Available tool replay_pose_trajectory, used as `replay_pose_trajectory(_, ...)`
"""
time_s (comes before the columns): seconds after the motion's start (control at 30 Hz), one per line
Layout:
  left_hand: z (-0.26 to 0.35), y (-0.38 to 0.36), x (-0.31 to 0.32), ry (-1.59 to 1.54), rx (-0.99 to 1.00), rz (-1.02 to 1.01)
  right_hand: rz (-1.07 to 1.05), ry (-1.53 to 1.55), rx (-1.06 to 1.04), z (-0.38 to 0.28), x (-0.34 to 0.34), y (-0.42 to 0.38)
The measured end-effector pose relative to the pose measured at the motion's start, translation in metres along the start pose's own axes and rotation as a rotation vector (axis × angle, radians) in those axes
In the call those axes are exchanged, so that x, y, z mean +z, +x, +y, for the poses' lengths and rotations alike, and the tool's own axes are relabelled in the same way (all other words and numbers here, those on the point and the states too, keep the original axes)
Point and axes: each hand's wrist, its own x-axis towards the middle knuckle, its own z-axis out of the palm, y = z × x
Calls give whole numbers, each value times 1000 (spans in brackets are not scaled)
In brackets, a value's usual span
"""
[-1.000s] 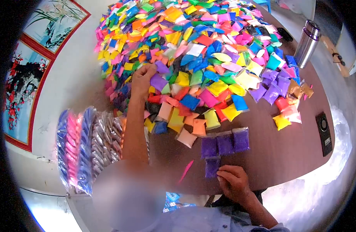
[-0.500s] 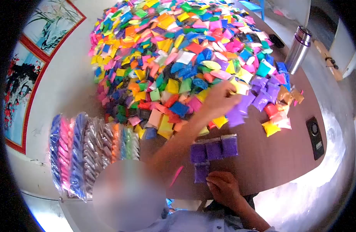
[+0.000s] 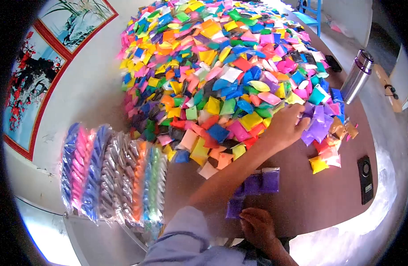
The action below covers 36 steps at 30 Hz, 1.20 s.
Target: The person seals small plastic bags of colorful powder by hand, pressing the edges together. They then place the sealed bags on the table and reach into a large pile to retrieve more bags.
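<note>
My left hand (image 3: 289, 126) reaches across the table to the right edge of a big heap of small coloured packets (image 3: 213, 106). Its thumb and fingers are apart, beside a cluster of light purple packets (image 3: 319, 124); whether the fingertips touch them is hard to tell. Near the front edge, my right hand (image 3: 258, 226) rests with curled fingers, its fingertips at the corner of a dark purple packet (image 3: 234, 208). Whether those fingers grip anything is hidden. More dark purple packets (image 3: 270, 181) lie in a row just above, partly covered by my left forearm.
Brown, red, pink and yellow packets (image 3: 319, 164) lie right of the heap. A steel flask (image 3: 358, 77) stands at the table's right side, and a black device (image 3: 366, 179) lies near the right edge. Long twisted bundles in clear wrap (image 3: 111, 175) are at the left.
My left hand has moved right, towards the light purple packets. Light purple packets that were blurred beside it now sit closer to the cluster. My right hand stays by the dark purple packet; the view has shifted.
</note>
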Motion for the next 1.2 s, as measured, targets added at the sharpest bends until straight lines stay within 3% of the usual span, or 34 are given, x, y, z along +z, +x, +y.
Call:
replay_pose_trajectory(0.07,8,-11,-26,16,-87,-6,-132,151,347,-9,-5,2)
replay_pose_trajectory(0.1,7,-15,-39,7,-84,41,-140,151,347,-8,-5,2)
replay_pose_trajectory(0.17,8,-24,-70,4,-95,96,18,2,2,-3,-3,2)
replay_pose_trajectory(0.27,8,-37,-114,116,-207,113,-3,-46,1,-9,-6,7)
replay_pose_trajectory(0.4,-12,-62,-156,151,-375,303,-3,-39,14,-6,-3,5)
replay_pose_trajectory(0.5,-59,-85,-195,417,-402,438,-33,-77,31,-8,-3,8)
replay_pose_trajectory(0.57,-89,-100,-226,896,-277,518,-19,-88,47,-4,-1,4)
replay_pose_trajectory(0.6,-102,-108,-237,904,-284,520,-27,-84,45,-5,0,4)
replay_pose_trajectory(0.67,-129,-125,-257,985,-596,620,-8,-102,46,-6,-1,5)
replay_pose_trajectory(0.73,-153,-144,-270,1013,-652,585,-11,-99,41,-4,-1,3)
replay_pose_trajectory(0.8,-154,-150,-272,960,-844,625,-15,-94,43,-2,-1,3)
replay_pose_trajectory(0.93,-158,-148,-270,922,-845,586,-46,-88,26,-6,-2,7)
replay_pose_trajectory(1.0,-157,-145,-266,919,-710,518,-34,-83,5,-7,-1,9)
replay_pose_trajectory(1.2,-146,-138,-270,843,-635,562,-36,-70,30,-8,-3,8)
